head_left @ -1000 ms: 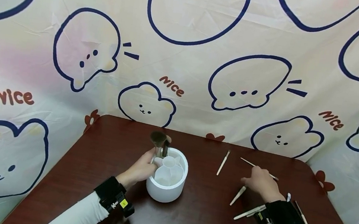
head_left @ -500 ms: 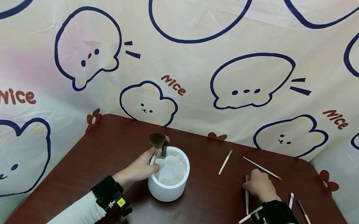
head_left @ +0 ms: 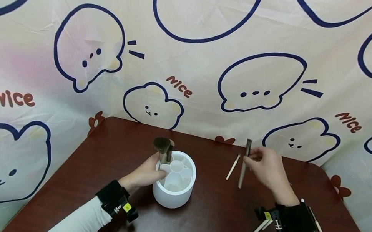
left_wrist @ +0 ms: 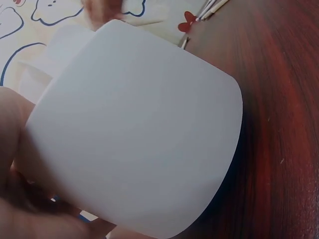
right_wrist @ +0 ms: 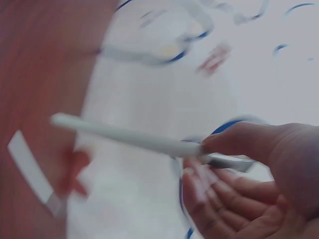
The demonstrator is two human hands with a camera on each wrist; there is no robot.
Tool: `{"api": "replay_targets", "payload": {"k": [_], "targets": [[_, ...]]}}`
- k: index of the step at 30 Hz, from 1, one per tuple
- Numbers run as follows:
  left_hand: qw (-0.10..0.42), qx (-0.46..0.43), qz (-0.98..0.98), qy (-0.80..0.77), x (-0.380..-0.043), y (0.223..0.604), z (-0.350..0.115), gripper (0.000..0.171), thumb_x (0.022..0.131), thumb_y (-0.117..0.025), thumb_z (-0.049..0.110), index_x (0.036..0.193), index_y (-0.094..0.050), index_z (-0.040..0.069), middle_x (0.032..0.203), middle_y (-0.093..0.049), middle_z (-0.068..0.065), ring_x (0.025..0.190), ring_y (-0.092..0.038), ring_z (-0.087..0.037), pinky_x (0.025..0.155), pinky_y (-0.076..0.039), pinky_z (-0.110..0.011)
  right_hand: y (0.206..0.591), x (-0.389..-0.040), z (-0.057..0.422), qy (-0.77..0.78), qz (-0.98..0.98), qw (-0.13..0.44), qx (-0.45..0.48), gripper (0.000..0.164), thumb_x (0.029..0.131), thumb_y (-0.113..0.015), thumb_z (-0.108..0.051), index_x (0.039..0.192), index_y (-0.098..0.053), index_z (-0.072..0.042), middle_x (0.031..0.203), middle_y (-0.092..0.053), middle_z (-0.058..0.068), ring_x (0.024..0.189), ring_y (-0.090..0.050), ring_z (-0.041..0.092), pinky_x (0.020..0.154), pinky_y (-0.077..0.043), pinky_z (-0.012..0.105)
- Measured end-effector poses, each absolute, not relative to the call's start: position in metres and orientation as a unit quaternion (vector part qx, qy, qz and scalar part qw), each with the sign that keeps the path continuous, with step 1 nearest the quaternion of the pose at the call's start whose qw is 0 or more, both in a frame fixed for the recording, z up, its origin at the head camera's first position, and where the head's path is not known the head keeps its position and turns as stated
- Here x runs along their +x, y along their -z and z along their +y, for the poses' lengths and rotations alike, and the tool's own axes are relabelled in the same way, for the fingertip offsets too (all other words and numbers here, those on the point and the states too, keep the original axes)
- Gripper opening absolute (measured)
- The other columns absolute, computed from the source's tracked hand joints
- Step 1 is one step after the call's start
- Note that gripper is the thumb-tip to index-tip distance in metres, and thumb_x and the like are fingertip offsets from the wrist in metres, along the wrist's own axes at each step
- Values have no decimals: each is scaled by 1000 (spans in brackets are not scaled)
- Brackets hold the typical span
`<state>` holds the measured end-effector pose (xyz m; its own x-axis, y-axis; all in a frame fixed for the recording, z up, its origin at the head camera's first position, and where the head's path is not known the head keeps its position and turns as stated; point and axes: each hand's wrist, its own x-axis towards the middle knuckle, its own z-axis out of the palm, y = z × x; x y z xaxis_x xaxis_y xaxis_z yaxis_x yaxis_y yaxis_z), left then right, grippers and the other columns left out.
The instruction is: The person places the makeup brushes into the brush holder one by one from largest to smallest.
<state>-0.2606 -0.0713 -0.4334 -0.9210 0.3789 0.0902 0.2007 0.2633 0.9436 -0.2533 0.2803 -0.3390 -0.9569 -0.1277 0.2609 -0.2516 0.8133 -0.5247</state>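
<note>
Gripping the white holder at its nine o'clock side with our left hand, we pinch a brush in our right hand, between two and three o'clock from the white holder. Probably light and stiff, its smooth handle might roll; pinching near the bristles should suit.

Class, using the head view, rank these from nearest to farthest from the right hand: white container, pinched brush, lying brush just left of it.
1. Pinched brush: in the right hand.
2. Lying brush: on the table, just left of it.
3. White container: farther left, gripped by the left hand.
</note>
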Motion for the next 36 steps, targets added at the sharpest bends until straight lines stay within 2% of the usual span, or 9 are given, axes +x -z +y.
{"api": "replay_targets", "payload": {"k": [2,6,11,14,18,22,27,32,36], "targets": [[73,187,789,-580,-260,431,-70,82,71,-56,-8,144,-30,21,135,-43,-7,116,-41,-22,95,-33,-52,326,-250,264,-315,-928,151,128,20,87,-64,-19,101,-61,-5,84,-65,7,68,-59,15,56,-49,32],[73,194,781,-590,-251,416,-68,79,69,-53,-12,142,-32,11,133,-45,-14,112,-42,-25,93,-35,-53,306,-245,233,-380,-887,193,178,17,88,-65,-22,99,-62,-9,84,-65,2,70,-61,14,58,-50,25],[85,201,774,-594,-245,402,-68,79,67,-50,-15,141,-31,5,130,-47,-14,110,-44,-23,92,-36,-47,287,-237,195,-441,-837,209,247,11,87,-64,-9,95,-62,-2,82,-66,10,70,-62,19,61,-52,23],[87,210,771,-595,-248,405,-68,79,66,-49,-15,141,-30,1,129,-47,-15,111,-43,-24,92,-36,-47,282,-233,179,-456,-826,201,265,9,87,-62,-4,93,-61,3,82,-65,15,71,-62,22,63,-52,26],[82,208,771,-596,-258,423,-68,79,65,-48,-15,140,-31,4,131,-46,-14,113,-41,-24,94,-34,-48,287,-239,168,-471,-819,182,274,9,87,-61,-3,94,-62,3,83,-65,17,71,-62,20,64,-54,32],[78,203,772,-597,-267,436,-68,80,65,-48,-15,140,-32,9,130,-47,-9,113,-42,-21,95,-33,-46,307,-256,163,-478,-816,163,281,8,88,-63,-8,94,-63,-4,83,-66,11,71,-62,17,64,-54,33],[60,222,769,-596,-269,439,-69,79,63,-49,-14,138,-35,5,125,-51,-11,110,-45,-22,91,-37,-46,331,-270,156,-443,-839,141,284,7,88,-64,-15,94,-62,-14,81,-65,0,71,-62,15,60,-51,32],[67,218,767,-599,-269,439,-69,80,63,-49,-14,139,-34,5,124,-52,-10,108,-46,-22,91,-38,-46,348,-272,147,-400,-867,113,275,6,87,-65,-19,92,-63,-17,81,-63,-4,74,-58,9,63,-49,33],[80,206,764,-606,-268,438,-68,81,64,-48,-15,140,-33,7,124,-52,-9,107,-47,-21,92,-39,-46,359,-272,142,-375,-886,100,253,8,85,-68,-20,91,-65,-17,81,-62,-6,74,-54,9,65,-49,32]]}}
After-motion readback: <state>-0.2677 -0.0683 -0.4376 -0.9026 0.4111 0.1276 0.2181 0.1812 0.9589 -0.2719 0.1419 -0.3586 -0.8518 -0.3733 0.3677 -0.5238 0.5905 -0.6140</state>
